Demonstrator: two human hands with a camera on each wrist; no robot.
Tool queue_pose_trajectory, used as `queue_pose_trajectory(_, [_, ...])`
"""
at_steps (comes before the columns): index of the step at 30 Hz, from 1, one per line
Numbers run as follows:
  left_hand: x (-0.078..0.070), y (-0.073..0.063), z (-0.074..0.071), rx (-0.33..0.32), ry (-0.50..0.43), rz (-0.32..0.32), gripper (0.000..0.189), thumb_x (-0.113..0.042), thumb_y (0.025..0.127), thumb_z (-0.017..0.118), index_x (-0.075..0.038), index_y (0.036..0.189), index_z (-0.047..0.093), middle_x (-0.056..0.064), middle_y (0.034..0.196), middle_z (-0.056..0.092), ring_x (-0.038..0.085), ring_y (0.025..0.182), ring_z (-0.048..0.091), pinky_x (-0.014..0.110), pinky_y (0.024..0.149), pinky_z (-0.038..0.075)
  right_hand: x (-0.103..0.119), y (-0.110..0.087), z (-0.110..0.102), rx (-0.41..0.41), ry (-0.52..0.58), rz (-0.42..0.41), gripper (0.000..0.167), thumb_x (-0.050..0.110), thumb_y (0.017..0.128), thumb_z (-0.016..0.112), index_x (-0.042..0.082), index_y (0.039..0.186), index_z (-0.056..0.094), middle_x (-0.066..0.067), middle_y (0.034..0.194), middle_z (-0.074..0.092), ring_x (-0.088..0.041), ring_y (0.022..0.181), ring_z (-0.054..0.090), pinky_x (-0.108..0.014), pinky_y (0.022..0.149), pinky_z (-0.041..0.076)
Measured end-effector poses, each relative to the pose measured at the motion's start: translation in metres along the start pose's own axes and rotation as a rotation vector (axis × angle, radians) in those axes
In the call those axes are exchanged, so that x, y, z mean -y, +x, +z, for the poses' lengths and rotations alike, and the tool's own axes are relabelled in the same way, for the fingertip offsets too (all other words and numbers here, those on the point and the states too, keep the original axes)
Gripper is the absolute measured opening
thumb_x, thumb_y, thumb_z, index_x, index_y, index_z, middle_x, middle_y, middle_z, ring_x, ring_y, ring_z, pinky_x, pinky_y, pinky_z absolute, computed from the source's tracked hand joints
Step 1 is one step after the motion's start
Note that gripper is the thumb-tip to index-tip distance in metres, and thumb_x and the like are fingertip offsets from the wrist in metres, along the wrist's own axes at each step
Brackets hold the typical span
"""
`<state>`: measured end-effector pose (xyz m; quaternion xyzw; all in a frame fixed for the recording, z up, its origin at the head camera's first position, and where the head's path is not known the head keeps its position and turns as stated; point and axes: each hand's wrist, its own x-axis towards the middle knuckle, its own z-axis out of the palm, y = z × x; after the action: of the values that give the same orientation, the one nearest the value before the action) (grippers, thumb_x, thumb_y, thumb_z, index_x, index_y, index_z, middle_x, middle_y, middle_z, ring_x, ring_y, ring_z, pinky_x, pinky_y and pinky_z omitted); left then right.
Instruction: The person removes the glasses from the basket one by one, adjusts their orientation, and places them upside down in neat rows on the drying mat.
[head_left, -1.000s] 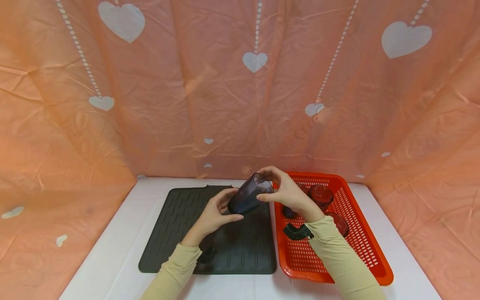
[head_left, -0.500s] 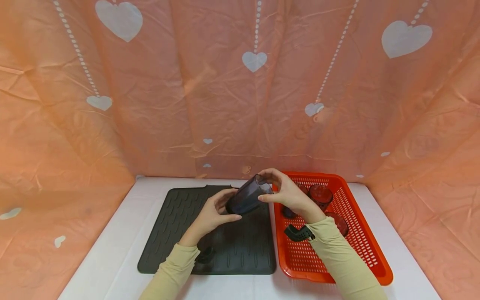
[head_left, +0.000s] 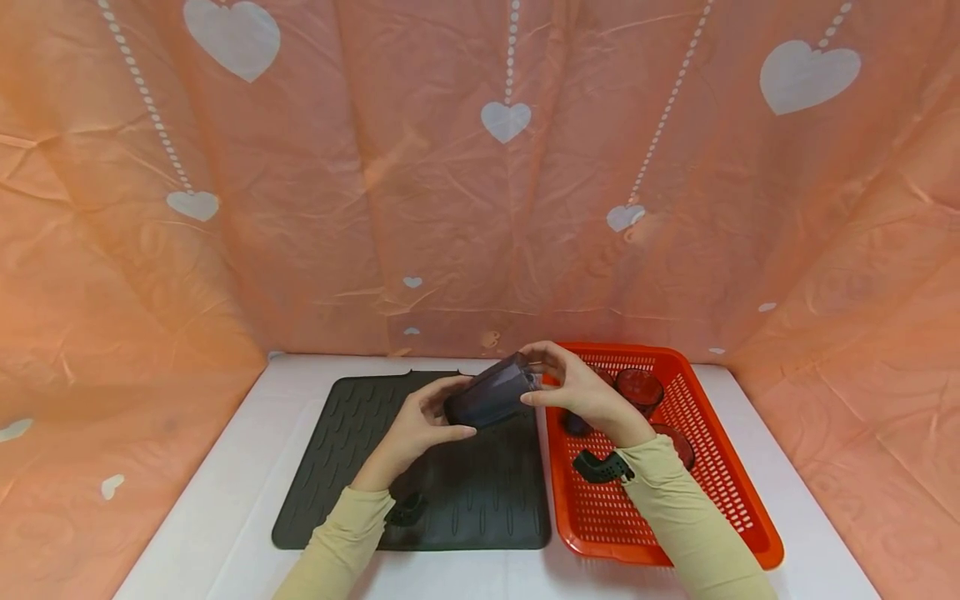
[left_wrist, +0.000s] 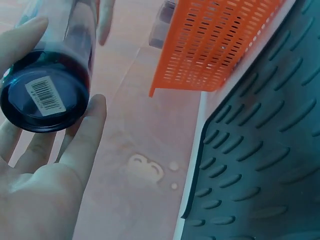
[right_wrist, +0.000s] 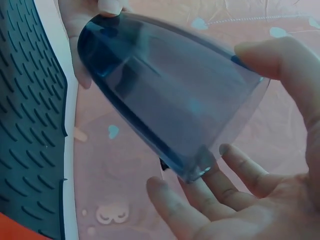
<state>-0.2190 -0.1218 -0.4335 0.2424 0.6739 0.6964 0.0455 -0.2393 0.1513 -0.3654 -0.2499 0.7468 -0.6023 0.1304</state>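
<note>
A tinted blue-purple drinking glass [head_left: 489, 395] is held between both hands above the dark mat [head_left: 465, 525], tilted with its base toward the left. My left hand [head_left: 412, 429] grips the base end, thumb on one side and fingers on the other. In the left wrist view a barcode sticker [left_wrist: 45, 95] shows on the glass's round base. At the rim end my right hand [head_left: 585, 396] holds the glass; the right wrist view has its thumb [right_wrist: 262, 57] along one side and the fingertips at the opposite edge of the rim.
Right of the mat, an orange-red perforated basket [head_left: 600, 550] holds several glasses, among them a red glass [head_left: 640, 388], another red glass [head_left: 678, 446] and a dark purple one [head_left: 576, 423]. Both lie on a white tabletop [head_left: 217, 500], with a pink curtain [head_left: 450, 208] behind.
The glass has tipped closer to level, its rim opening turning out of the head view. The left hand has shifted slightly left with the base; the right hand has lowered a little.
</note>
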Motion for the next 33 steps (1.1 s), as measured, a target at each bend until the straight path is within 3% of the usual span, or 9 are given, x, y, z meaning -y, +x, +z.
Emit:
queue_pose_trajectory(5, [0.0039, -0.0005, -0.0034, -0.025, -0.039, 0.028, 0.066, 0.002, 0.075, 0.079, -0.009, 0.134, 0.053, 0.01, 0.133, 0.051, 0.027, 0.117, 0.049, 0.033, 0.092, 0.047, -0.0013, -0.0015, -0.0021, 0.013, -0.003, 0.037, 0.064, 0.007, 0.081, 0.076, 0.006, 0.134, 0.042, -0.014, 0.134, 0.045, -0.033, 0.125, 0.042, -0.042, 0.102, 0.041])
queue_pose_trajectory(11, [0.0037, -0.0012, -0.0042, -0.071, -0.102, 0.021, 0.066, 0.004, 0.075, 0.078, -0.006, 0.135, 0.051, 0.011, 0.136, 0.048, 0.027, 0.121, 0.048, 0.034, 0.091, 0.048, -0.0033, -0.0017, -0.0042, 0.031, 0.004, 0.05, 0.064, 0.009, 0.082, 0.076, 0.006, 0.135, 0.04, -0.014, 0.138, 0.041, -0.034, 0.127, 0.04, -0.042, 0.1, 0.043])
queue_pose_trajectory(16, [0.0038, 0.0, -0.0038, -0.115, -0.211, 0.02, 0.067, 0.01, 0.077, 0.073, -0.002, 0.137, 0.046, 0.013, 0.135, 0.048, 0.028, 0.12, 0.05, 0.034, 0.091, 0.049, -0.0036, -0.0014, -0.0033, 0.039, -0.006, 0.071, 0.065, 0.01, 0.082, 0.076, 0.007, 0.136, 0.04, -0.015, 0.14, 0.039, -0.035, 0.128, 0.038, -0.044, 0.1, 0.043])
queue_pose_trajectory(24, [0.0004, 0.0024, -0.0017, -0.137, -0.338, 0.081, 0.066, 0.014, 0.079, 0.068, 0.008, 0.138, 0.039, 0.015, 0.127, 0.051, 0.027, 0.112, 0.054, 0.033, 0.087, 0.051, -0.0052, -0.0003, -0.0016, 0.035, -0.02, 0.1, 0.065, 0.011, 0.081, 0.077, 0.008, 0.135, 0.04, -0.014, 0.137, 0.042, -0.033, 0.129, 0.039, -0.046, 0.102, 0.04])
queue_pose_trajectory(33, [-0.0011, 0.0019, 0.0027, -0.214, -0.383, 0.082, 0.058, 0.013, 0.08, 0.067, 0.002, 0.132, 0.047, 0.012, 0.124, 0.056, 0.025, 0.112, 0.056, 0.03, 0.089, 0.051, -0.0063, 0.0019, -0.0023, 0.029, 0.036, 0.087, 0.067, 0.012, 0.08, 0.078, 0.006, 0.135, 0.041, -0.014, 0.138, 0.042, -0.03, 0.128, 0.041, -0.043, 0.107, 0.035])
